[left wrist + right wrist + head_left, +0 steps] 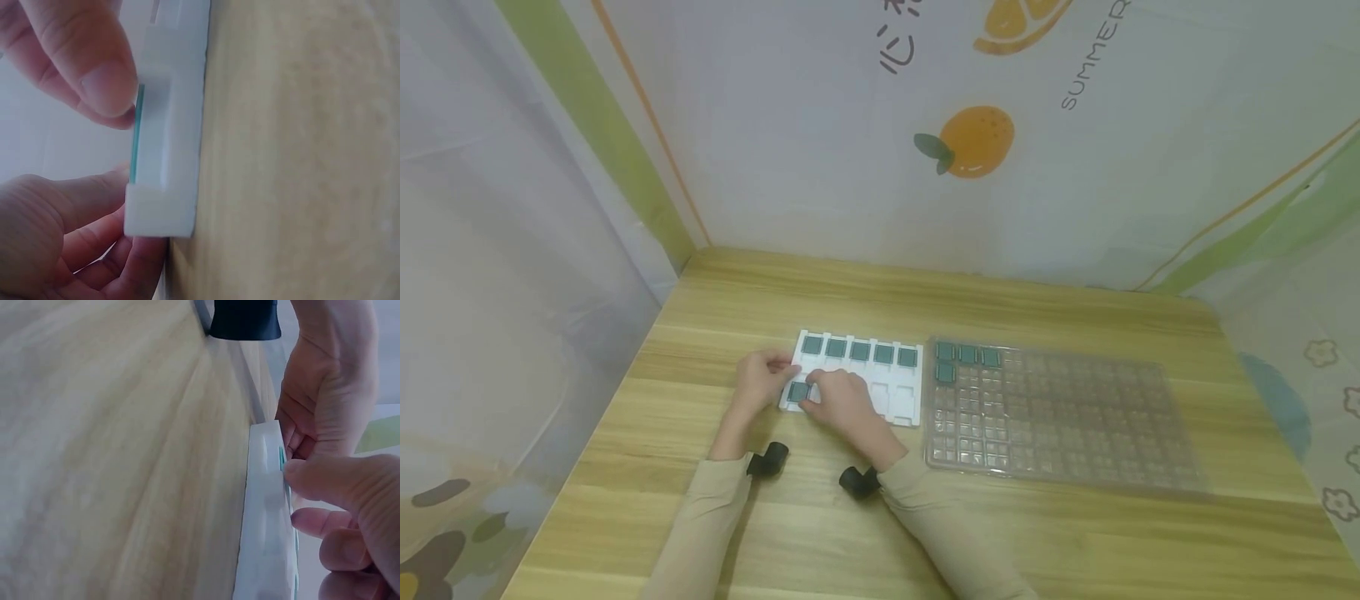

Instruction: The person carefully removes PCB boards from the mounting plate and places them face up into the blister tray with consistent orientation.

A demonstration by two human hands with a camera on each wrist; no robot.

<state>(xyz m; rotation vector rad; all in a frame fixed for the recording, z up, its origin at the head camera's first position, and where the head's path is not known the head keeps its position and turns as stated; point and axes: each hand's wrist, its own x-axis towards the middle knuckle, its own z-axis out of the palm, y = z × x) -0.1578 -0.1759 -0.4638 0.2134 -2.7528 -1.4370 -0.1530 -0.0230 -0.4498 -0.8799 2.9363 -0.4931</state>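
A white tray (855, 377) lies on the table, its far row filled with thin green square chips (860, 351). At the left end of its near row sits one more green chip (797, 392); its edge shows level with the pocket rim in the left wrist view. My left hand (760, 383) grips the tray's left end, thumb at the top and fingers curled at the side. My right hand (847, 408) pinches the near-row chip by its right side between thumb and index finger, and covers the pockets beside it.
Right of the white tray lies a large clear plastic tray (1075, 417) with many small compartments; several green chips (967, 355) fill its far left corner. Black wrist cameras (859, 482) stick out from both sleeves. A printed curtain (820, 167) hangs behind the wooden table (1045, 542).
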